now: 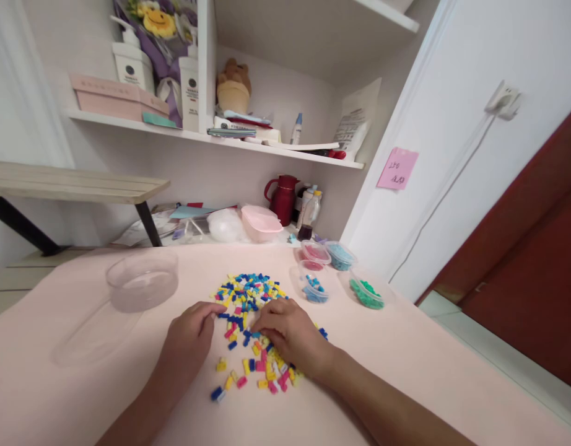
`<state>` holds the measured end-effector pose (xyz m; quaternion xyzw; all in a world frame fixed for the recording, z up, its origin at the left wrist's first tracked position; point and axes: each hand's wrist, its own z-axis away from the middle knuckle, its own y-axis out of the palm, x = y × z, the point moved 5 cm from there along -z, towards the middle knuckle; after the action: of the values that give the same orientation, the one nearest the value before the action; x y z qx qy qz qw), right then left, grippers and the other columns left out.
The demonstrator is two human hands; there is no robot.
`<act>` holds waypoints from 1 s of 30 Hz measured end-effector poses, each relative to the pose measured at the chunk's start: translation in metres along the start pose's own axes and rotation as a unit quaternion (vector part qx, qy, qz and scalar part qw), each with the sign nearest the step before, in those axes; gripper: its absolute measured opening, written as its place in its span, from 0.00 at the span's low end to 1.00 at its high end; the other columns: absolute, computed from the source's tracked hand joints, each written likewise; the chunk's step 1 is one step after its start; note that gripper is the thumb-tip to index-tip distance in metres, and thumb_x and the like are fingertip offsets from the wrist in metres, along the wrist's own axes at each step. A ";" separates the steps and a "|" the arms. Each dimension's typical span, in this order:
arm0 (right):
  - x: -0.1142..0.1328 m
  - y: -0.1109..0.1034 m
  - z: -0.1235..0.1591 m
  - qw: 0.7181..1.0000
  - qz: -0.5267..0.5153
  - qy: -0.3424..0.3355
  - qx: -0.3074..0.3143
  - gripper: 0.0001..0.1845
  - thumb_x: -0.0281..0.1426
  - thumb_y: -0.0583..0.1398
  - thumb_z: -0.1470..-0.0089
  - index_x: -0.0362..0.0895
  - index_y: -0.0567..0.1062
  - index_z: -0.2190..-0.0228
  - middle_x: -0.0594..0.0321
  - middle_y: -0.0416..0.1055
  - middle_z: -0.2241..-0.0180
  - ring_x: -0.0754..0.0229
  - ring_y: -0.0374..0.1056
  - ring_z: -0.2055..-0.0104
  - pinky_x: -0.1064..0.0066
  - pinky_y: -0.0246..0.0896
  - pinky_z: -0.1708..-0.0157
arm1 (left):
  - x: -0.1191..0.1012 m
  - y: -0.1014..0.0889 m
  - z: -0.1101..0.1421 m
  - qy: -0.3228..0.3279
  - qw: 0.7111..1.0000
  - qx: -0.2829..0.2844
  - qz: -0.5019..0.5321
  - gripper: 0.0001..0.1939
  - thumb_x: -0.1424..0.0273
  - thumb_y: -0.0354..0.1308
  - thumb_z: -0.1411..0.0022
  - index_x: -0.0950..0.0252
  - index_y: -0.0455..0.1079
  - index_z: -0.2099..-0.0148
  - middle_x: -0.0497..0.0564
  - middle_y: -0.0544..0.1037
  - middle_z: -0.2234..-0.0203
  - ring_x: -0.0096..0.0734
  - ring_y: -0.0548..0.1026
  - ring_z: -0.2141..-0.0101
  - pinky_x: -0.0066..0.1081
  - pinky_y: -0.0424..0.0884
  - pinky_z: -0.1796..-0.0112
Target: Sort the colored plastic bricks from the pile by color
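Observation:
A loose pile of small toy building bricks (pixel 251 291) in yellow, blue, pink, white and light blue lies on the table. My left hand (pixel 192 328) rests at the pile's left edge, its index finger stretched toward the bricks and the thumb a little apart, with nothing visible in it. Reaching in from the right, my right hand (pixel 292 331) covers part of the pile. Its fingers are bent down and pressed together among the bricks; what they pinch, if anything, is hidden. A light blue brick (pixel 255 334) shows just below those fingertips.
Right of the pile stand small clear tubs: pink bricks (pixel 314 255), light blue bricks (pixel 341 255), blue bricks (pixel 315 290) and green bricks (pixel 366 294). A round clear container (pixel 141 282) and a transparent lid (pixel 97 331) are at left. Behind stands a red jug (pixel 283 201).

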<state>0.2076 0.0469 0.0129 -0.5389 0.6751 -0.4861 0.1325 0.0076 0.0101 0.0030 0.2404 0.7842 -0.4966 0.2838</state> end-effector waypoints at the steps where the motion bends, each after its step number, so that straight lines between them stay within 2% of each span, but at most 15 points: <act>1: 0.000 0.000 0.000 1.000 0.000 -0.006 0.000 0.13 0.22 0.59 0.44 0.51 0.80 0.63 0.62 0.77 0.62 0.58 0.71 0.58 0.66 0.60 0.54 | 0.000 0.000 0.000 0.002 1.000 0.001 -0.001 0.19 0.66 0.44 0.41 0.60 0.77 0.60 0.49 0.83 0.59 0.38 0.78 0.56 0.38 0.72 0.52; 5: 0.001 -0.001 -0.001 1.000 0.003 -0.015 0.015 0.14 0.22 0.59 0.44 0.51 0.80 0.62 0.63 0.77 0.63 0.60 0.71 0.59 0.68 0.60 0.55 | 0.001 0.000 -0.001 0.010 1.000 -0.005 -0.004 0.18 0.66 0.45 0.41 0.59 0.77 0.61 0.49 0.83 0.60 0.38 0.79 0.56 0.37 0.72 0.52; 11: -0.004 -0.005 -0.004 0.999 0.013 0.018 0.046 0.05 0.28 0.64 0.45 0.49 0.79 0.67 0.65 0.77 0.65 0.59 0.71 0.59 0.67 0.59 0.55 | 0.002 0.000 -0.001 0.020 1.000 -0.011 -0.009 0.18 0.67 0.45 0.41 0.59 0.78 0.62 0.48 0.83 0.60 0.37 0.79 0.57 0.36 0.73 0.53; 16: -0.003 -0.003 -0.003 0.998 0.025 0.010 0.056 0.08 0.27 0.62 0.44 0.50 0.78 0.62 0.63 0.77 0.62 0.59 0.71 0.57 0.68 0.60 0.53 | -0.001 -0.001 -0.002 0.023 1.000 -0.016 -0.005 0.18 0.67 0.46 0.41 0.58 0.78 0.62 0.48 0.83 0.61 0.36 0.79 0.57 0.35 0.73 0.53; 24: 0.000 -0.006 -0.004 0.997 0.031 0.013 0.063 0.08 0.27 0.62 0.44 0.50 0.80 0.62 0.62 0.76 0.63 0.60 0.72 0.60 0.71 0.63 0.59 | -0.001 0.000 0.000 0.016 1.000 -0.009 -0.007 0.18 0.68 0.45 0.41 0.59 0.78 0.62 0.48 0.83 0.61 0.37 0.79 0.57 0.35 0.73 0.53; 30: -0.002 -0.003 -0.003 0.998 0.030 0.039 0.047 0.06 0.27 0.64 0.46 0.49 0.79 0.65 0.63 0.76 0.64 0.59 0.71 0.58 0.68 0.62 0.55 | 0.001 -0.001 -0.001 0.010 1.000 -0.009 0.002 0.18 0.67 0.45 0.41 0.59 0.78 0.62 0.49 0.83 0.61 0.38 0.79 0.57 0.36 0.73 0.53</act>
<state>0.2078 0.0506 0.0160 -0.4921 0.6722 -0.5337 0.1453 0.0066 0.0110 0.0034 0.2447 0.7908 -0.4864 0.2794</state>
